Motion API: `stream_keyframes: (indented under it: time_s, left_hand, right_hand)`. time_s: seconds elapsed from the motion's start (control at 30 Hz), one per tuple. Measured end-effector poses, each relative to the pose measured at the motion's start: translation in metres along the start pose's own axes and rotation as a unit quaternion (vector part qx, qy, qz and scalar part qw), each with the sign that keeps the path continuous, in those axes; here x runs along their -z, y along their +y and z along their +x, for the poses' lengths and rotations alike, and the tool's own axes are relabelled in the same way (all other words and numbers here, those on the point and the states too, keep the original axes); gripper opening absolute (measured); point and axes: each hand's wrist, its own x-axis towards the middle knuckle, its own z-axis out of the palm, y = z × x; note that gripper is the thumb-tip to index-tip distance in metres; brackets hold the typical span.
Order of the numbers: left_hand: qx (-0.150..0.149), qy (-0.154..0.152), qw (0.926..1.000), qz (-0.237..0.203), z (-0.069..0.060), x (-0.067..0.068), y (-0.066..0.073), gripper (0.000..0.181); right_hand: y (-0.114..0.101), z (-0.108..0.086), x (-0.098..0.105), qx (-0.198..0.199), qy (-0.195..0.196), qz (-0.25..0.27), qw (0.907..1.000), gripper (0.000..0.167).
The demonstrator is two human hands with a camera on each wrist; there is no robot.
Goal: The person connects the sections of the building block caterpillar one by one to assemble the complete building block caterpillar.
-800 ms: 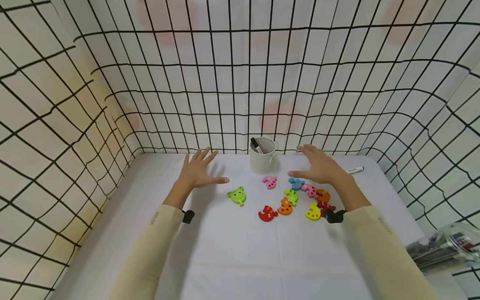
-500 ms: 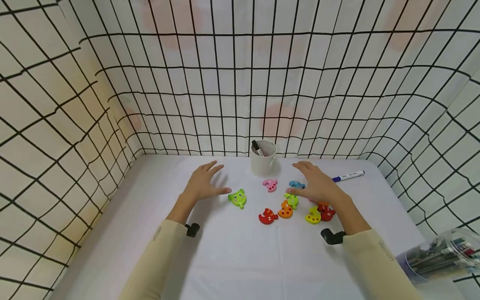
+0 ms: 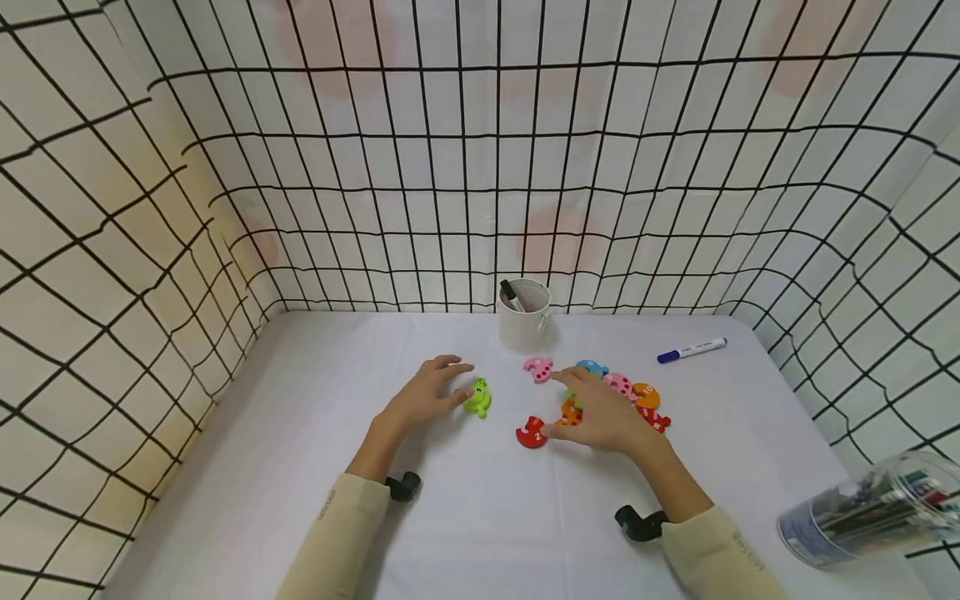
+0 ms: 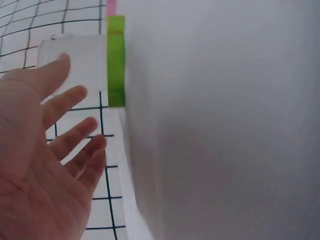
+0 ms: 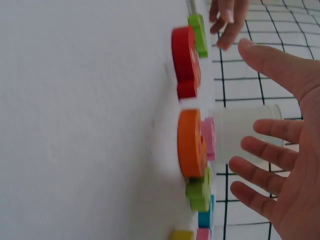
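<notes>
from left to right: left hand point(image 3: 427, 394), loosely spread wide and holding nothing, just beside green frog-faced piece point(image 3: 478, 400), flat on white table point(image 3: 480, 517); next, red piece point(image 3: 529, 434), also flat, just apart from orange piece point(image 3: 569, 414), partly hidden in head view behind right hand point(image 3: 603, 414), likewise wide-spread and holding nothing. all three pieces, judged from thick coloured edges: probably light, rigid, hard to break, slightly slippery on smooth faces; best pinched between thumb and fingertips across opposite side edges, clear of narrow knobs.

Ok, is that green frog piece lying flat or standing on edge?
Flat: the green frog piece shows its printed face upward on the white table.
</notes>
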Motion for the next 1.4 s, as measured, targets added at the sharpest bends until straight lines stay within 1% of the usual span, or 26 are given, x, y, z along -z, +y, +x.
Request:
stream_keyframes:
  time_s: [0.07,0.17,0.27,0.37,0.5,0.6,0.8,0.9,1.0,1.13,1.27,1.4]
  left_hand:
    - [-0.005,-0.015,0.9998,-0.008,0.0,-0.003,0.002,0.049]
    - [-0.018,-0.016,0.9994,-0.024,0.001,-0.011,0.003,0.047]
    - [-0.035,0.002,0.9983,-0.047,0.001,-0.021,0.001,0.044]
    - [-0.041,0.024,0.9972,-0.058,0.0,-0.027,-0.001,0.04]
    - [-0.025,0.046,0.9962,-0.07,-0.002,-0.032,-0.002,0.038]
    - [-0.016,0.057,0.9944,-0.087,-0.003,-0.035,-0.003,0.036]
    - [-0.006,0.068,0.9924,-0.102,-0.003,-0.035,-0.004,0.033]
    - [0.004,0.07,0.9918,-0.107,-0.003,-0.036,-0.004,0.032]
    - [0.011,0.075,0.9906,-0.114,-0.003,-0.036,-0.005,0.032]
    - [0.014,0.084,0.9892,-0.12,-0.003,-0.036,-0.005,0.031]
    - [0.018,0.085,0.9892,-0.119,-0.003,-0.035,-0.005,0.03]
    - [0.016,0.084,0.9887,-0.123,-0.004,-0.035,-0.004,0.031]
  right_hand:
    - [-0.004,-0.002,-0.005,-0.001,-0.008,0.001,1.0,0.091]
    - [-0.01,-0.005,-0.013,-0.004,-0.017,0.005,0.9998,0.091]
    - [-0.013,-0.007,-0.021,-0.008,-0.015,0.001,0.9999,0.089]
    - [-0.017,-0.007,-0.029,-0.008,-0.009,-0.003,0.9999,0.085]
    - [-0.019,-0.008,-0.036,-0.007,0.001,-0.017,0.9998,0.074]
    - [-0.02,-0.009,-0.04,-0.008,0.011,-0.027,0.9995,0.066]
    - [-0.022,-0.007,-0.044,-0.018,0.018,-0.028,0.9993,0.063]
    - [-0.025,-0.005,-0.046,-0.026,0.015,-0.014,0.9994,0.06]
    - [-0.03,-0.001,-0.047,-0.027,0.015,0.01,0.9995,0.059]
    - [-0.039,0.006,-0.049,-0.014,0.023,0.044,0.9987,0.057]
    - [-0.047,0.013,-0.052,0.0,0.035,0.067,0.9971,0.055]
    - [-0.052,0.02,-0.058,-0.003,0.042,0.081,0.9959,0.053]
